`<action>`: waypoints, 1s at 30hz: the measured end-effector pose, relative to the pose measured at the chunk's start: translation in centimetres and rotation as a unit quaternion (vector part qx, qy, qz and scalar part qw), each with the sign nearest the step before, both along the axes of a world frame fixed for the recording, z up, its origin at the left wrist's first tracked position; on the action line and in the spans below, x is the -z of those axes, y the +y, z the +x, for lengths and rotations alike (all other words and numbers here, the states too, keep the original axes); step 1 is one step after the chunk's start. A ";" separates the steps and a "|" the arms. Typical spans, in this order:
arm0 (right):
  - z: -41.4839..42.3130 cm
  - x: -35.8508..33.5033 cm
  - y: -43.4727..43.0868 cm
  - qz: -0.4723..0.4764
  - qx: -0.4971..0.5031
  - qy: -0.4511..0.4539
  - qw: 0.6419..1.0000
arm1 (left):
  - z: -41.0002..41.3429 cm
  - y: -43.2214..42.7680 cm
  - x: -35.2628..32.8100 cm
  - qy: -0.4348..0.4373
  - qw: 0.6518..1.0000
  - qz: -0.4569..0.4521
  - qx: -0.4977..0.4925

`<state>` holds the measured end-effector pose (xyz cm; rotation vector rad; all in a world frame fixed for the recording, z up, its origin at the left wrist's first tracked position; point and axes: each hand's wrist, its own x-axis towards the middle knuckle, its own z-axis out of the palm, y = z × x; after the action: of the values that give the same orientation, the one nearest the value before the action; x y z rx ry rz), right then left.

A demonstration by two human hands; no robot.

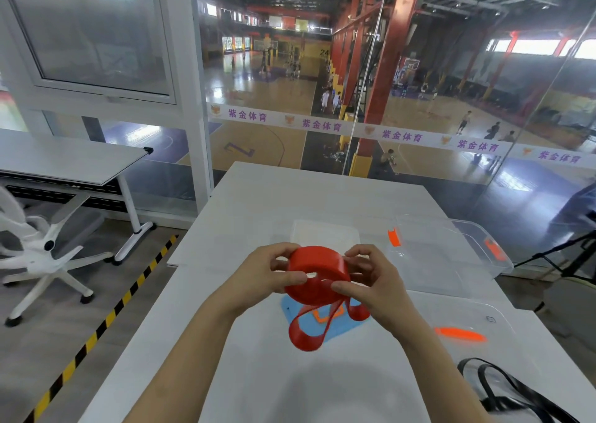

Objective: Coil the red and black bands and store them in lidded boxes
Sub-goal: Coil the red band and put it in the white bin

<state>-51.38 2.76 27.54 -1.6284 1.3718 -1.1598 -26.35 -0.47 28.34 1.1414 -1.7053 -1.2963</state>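
Note:
A red band (pixel 317 272), mostly wound into a thick coil, is held above the white table (pixel 258 374). My left hand (pixel 267 277) grips the coil's left side with thumb across its face. My right hand (pixel 371 280) pinches the coil's right side; a loose red loop hangs below it toward the table. A black band (pixel 503 390) lies uncoiled at the table's near right. A clear box (pixel 458 255) with orange latches stands at the right, and a clear lid (pixel 467 329) with an orange latch lies in front of it.
A second clear box (pixel 324 235) sits behind my hands. A blue and orange mark (pixel 325 319) is on the table under the coil. A white office chair (pixel 42 248) and another desk (pixel 64 161) stand left; a glass wall lies beyond the table.

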 end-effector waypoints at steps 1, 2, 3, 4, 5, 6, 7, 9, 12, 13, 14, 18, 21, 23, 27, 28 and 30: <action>0.2 -0.1 -0.1 -0.002 0.002 0.001 1.000 | 0.0 -0.2 0.2 -0.031 0.999 -0.010 -0.002; 0.4 -0.1 -0.2 -0.005 0.004 0.003 1.000 | 0.0 -0.3 0.4 -0.068 0.997 -0.028 -0.002; 0.5 -0.1 -0.3 -0.009 0.006 0.010 1.000 | 0.0 -0.4 0.4 -0.093 0.995 -0.044 -0.001; 0.7 -0.1 -0.4 -0.012 0.006 0.014 1.000 | -0.1 -0.3 0.3 -0.106 0.993 -0.054 -0.002; 1.0 0.0 -0.5 -0.016 0.003 0.018 1.000 | -0.2 -0.2 0.0 -0.112 0.992 -0.061 -0.003; 1.2 -0.1 -0.5 -0.020 0.000 0.025 0.999 | -0.4 -0.1 -0.3 -0.119 0.990 -0.070 -0.001; 1.4 -0.1 -0.6 -0.026 -0.003 0.035 0.999 | -0.5 0.0 -0.5 -0.127 0.988 -0.083 0.003; 1.6 -0.1 -0.7 -0.033 -0.010 0.041 0.999 | -0.6 0.0 -0.6 -0.125 0.988 -0.094 0.006; 1.8 -0.2 -0.6 -0.029 -0.019 0.034 0.999 | -0.4 -0.1 -0.3 -0.091 0.994 -0.059 0.004; 1.8 -0.2 -0.6 -0.030 -0.022 0.036 0.999 | -0.5 -0.1 -0.2 -0.089 0.995 -0.053 0.006; 1.9 -0.2 -0.4 -0.030 -0.024 0.038 0.999 | -0.5 -0.1 0.0 -0.088 0.995 -0.051 0.008; 1.8 -0.5 -0.2 -0.018 -0.047 0.034 0.998 | -0.5 0.1 0.3 -0.053 0.998 -0.046 -0.002; 0.9 -0.6 -0.2 0.006 -0.065 0.024 0.998 | -0.2 0.2 0.3 -0.004 1.000 -0.030 -0.007; -0.1 -0.1 0.1 0.020 -0.057 0.007 0.998 | 0.1 0.3 0.0 0.050 0.998 -0.022 -0.015; -1.4 1.5 0.6 0.012 -0.018 0.003 1.000 | 0.9 0.1 -0.7 0.152 0.986 -0.013 -0.060; -1.4 1.8 0.7 0.010 -0.017 0.005 1.000 | 1.0 -0.1 -0.8 0.166 0.984 -0.014 -0.069; -1.3 2.4 0.7 0.024 -0.019 -0.001 1.000 | 1.2 -0.4 -1.0 0.182 0.980 -0.015 -0.083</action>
<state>-52.65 3.48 25.09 -1.6122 1.3514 -1.0984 -25.12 -0.84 29.38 0.9382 -1.3300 -1.2802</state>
